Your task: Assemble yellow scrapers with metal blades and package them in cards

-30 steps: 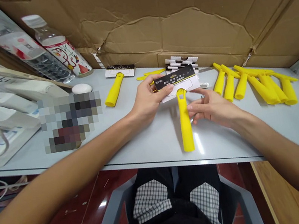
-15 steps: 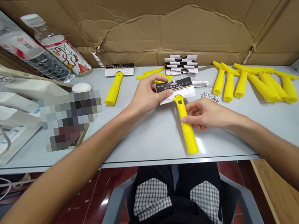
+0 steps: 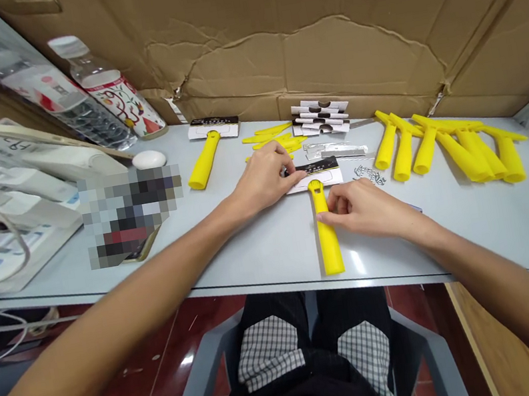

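Observation:
A yellow-handled scraper [image 3: 330, 244] lies handle toward me at the middle of the table, with a black-and-white card [image 3: 325, 178] across its head. My left hand [image 3: 265, 176] is closed on the left end of that card. Thumb and fingers of my right hand [image 3: 360, 207] pinch the upper handle from the right. Beyond the hands are flat yellow strips [image 3: 276, 132], thin metal blades [image 3: 337, 149] and a stack of folded cards [image 3: 319, 117]. Small screws [image 3: 369, 174] lie in a pile just past my right hand. Another carded scraper [image 3: 205, 160] rests to the left.
Several yellow handles [image 3: 430, 142] without cards lie at the right. On the left stand bottles [image 3: 121, 100], a white rounded case [image 3: 149, 160], a blurred-out phone-like item [image 3: 133, 216] and white boxes with cables [image 3: 9, 220]. Cardboard [image 3: 230, 55] walls the back; the table's front edge [image 3: 269, 286] is near my lap.
The scraper's head and card have come slightly toward me, with both hands still on the scraper. More of the metal blades shows behind it. The view has shifted a little.

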`<state>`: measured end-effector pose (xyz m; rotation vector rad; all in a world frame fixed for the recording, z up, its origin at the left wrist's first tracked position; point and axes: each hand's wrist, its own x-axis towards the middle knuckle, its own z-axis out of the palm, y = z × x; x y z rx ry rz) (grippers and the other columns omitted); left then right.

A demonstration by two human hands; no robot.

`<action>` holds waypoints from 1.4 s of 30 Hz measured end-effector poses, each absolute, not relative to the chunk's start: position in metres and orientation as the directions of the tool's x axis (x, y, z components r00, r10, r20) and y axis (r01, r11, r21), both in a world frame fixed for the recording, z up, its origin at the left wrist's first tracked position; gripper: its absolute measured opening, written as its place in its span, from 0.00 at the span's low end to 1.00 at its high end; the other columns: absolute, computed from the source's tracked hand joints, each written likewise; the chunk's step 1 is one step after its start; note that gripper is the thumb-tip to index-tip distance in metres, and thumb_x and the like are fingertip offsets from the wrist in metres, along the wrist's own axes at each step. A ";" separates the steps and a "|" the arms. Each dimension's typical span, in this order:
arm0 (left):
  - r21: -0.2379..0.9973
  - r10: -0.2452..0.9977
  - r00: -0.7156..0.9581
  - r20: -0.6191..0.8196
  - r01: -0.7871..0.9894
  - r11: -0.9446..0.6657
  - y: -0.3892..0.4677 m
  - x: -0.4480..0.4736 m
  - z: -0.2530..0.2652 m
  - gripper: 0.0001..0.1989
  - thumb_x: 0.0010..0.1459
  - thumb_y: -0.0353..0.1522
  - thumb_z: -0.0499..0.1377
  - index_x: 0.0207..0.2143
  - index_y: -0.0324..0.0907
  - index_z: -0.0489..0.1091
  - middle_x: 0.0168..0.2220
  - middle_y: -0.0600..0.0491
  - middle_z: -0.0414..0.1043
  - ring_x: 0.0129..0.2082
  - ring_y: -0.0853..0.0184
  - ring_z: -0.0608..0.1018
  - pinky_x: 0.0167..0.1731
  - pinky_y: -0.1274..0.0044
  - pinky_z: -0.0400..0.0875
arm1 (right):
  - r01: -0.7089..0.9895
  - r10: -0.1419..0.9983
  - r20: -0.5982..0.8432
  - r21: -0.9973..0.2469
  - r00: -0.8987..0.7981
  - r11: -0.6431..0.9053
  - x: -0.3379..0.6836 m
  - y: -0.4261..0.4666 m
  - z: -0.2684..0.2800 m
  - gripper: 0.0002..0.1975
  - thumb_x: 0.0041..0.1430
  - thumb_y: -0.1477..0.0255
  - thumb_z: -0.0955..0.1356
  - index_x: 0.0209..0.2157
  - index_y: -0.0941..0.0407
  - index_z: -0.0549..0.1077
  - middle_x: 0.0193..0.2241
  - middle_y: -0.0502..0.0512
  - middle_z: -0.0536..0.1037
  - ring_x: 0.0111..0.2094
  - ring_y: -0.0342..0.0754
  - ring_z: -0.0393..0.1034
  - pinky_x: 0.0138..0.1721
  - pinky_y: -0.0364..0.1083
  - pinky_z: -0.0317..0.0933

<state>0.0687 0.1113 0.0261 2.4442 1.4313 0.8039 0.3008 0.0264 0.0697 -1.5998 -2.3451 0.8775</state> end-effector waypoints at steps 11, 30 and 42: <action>0.389 0.757 0.594 0.272 0.651 -0.651 0.107 0.062 0.038 0.26 0.63 0.50 0.67 0.54 0.42 0.79 0.57 0.42 0.77 0.58 0.50 0.77 0.61 0.59 0.69 | 0.753 0.875 -0.102 -0.561 -0.473 0.342 0.308 0.028 0.060 0.15 0.70 0.59 0.67 0.33 0.53 0.77 0.28 0.51 0.81 0.31 0.48 0.73 0.36 0.50 0.60; 0.358 0.769 0.508 0.387 0.686 -0.633 0.065 0.082 0.059 0.12 0.69 0.39 0.62 0.45 0.41 0.81 0.36 0.50 0.83 0.36 0.60 0.82 0.40 0.69 0.74 | 0.809 0.884 0.048 -0.383 -0.465 0.446 0.320 0.038 0.060 0.13 0.71 0.71 0.65 0.35 0.56 0.80 0.27 0.56 0.81 0.29 0.49 0.71 0.33 0.48 0.54; 0.235 0.865 0.441 0.237 0.839 -0.492 -0.010 0.049 0.013 0.28 0.78 0.42 0.49 0.69 0.33 0.70 0.74 0.35 0.64 0.75 0.44 0.67 0.71 0.51 0.64 | 0.772 0.838 0.283 -0.331 -0.467 0.543 0.328 -0.019 0.028 0.29 0.78 0.66 0.58 0.68 0.69 0.72 0.67 0.74 0.75 0.70 0.66 0.69 0.70 0.63 0.64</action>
